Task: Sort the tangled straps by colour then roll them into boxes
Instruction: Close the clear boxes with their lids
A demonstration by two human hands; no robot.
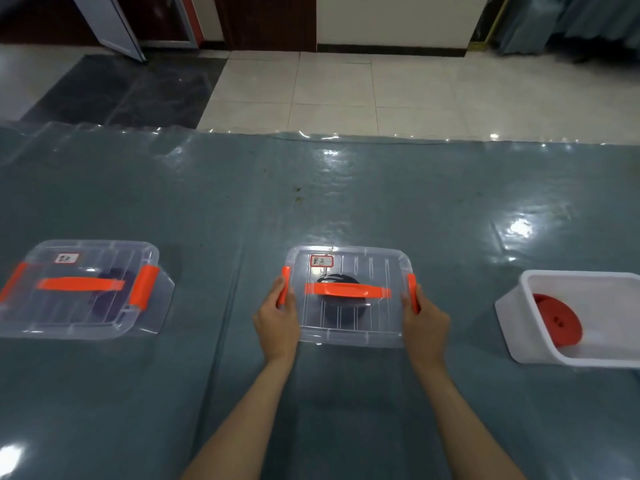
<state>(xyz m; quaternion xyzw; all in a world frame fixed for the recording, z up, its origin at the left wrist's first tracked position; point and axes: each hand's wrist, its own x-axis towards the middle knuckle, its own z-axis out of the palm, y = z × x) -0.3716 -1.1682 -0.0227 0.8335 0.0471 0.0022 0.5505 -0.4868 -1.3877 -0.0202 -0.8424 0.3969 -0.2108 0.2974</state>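
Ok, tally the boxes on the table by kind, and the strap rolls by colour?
Clear lidded boxes with orange latches: 2
White open box: 1
Dark strap rolls: 2
Red strap roll: 1
Total: 6

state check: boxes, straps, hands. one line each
middle clear box: lid on, black rolled strap inside
left clear box: lid on, latches down, dark roll inside
white box: no lid, red rolled strap leaning inside
left hand: on the middle box's left latch
right hand: on its right latch
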